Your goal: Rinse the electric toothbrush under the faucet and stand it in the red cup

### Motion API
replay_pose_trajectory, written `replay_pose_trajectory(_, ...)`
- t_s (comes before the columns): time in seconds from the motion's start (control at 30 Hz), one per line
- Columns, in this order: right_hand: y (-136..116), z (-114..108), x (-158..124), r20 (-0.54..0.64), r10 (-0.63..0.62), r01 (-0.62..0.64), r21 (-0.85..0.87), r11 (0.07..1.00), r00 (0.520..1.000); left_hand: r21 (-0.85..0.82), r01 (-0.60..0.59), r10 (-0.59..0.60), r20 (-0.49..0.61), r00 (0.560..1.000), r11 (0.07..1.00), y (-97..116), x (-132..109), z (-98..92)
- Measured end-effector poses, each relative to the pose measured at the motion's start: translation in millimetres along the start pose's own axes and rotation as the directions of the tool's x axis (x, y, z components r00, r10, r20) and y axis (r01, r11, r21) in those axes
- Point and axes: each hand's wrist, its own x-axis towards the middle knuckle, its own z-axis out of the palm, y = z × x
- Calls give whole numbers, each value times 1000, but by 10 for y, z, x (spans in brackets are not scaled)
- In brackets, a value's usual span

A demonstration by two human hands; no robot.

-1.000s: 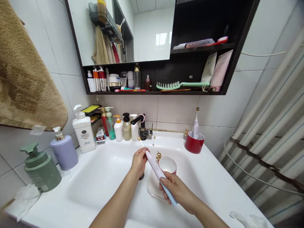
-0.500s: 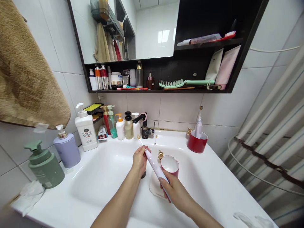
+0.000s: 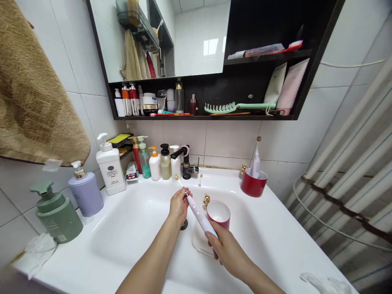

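Over the white sink [image 3: 128,228] I hold a white electric toothbrush [image 3: 199,214] slanted, head up to the left. My right hand [image 3: 225,249] is wrapped round its lower handle. My left hand [image 3: 179,204] pinches the thin neck near the brush head, under the black tap [image 3: 183,160]. A red cup with a white inside [image 3: 218,214] stands in the basin on a white dish [image 3: 199,241], just right of the toothbrush.
Pump bottles line the sink's back and left edge: a green one [image 3: 56,212], a lilac one [image 3: 85,192], a white one [image 3: 110,165]. A red cup with another toothbrush [image 3: 253,179] stands at the back right. A dark shelf [image 3: 202,117] with toiletries hangs above. A brown towel [image 3: 33,90] hangs on the left.
My right hand has slid a little up and left along the handle, covering its blue end. The left hand keeps its pinch on the neck; the view shifted slightly.
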Motion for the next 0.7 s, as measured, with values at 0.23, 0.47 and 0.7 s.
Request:
replay_pose_trajectory(0.23,34,-20,-27,3,-6,6,-24,1000,1000,-1,-27,27,-41,999,1000,37,26,-19)
replay_pose_trajectory(0.47,-18,-77,-22,-43,-34,40,150,988,998,637,-37,16,38,999,770,-24,131,35)
replay_pose_trajectory(0.7,-76,-217,4,-196,-4,43,194,980,981,966,-143,54,134,989,217,-241,581,505)
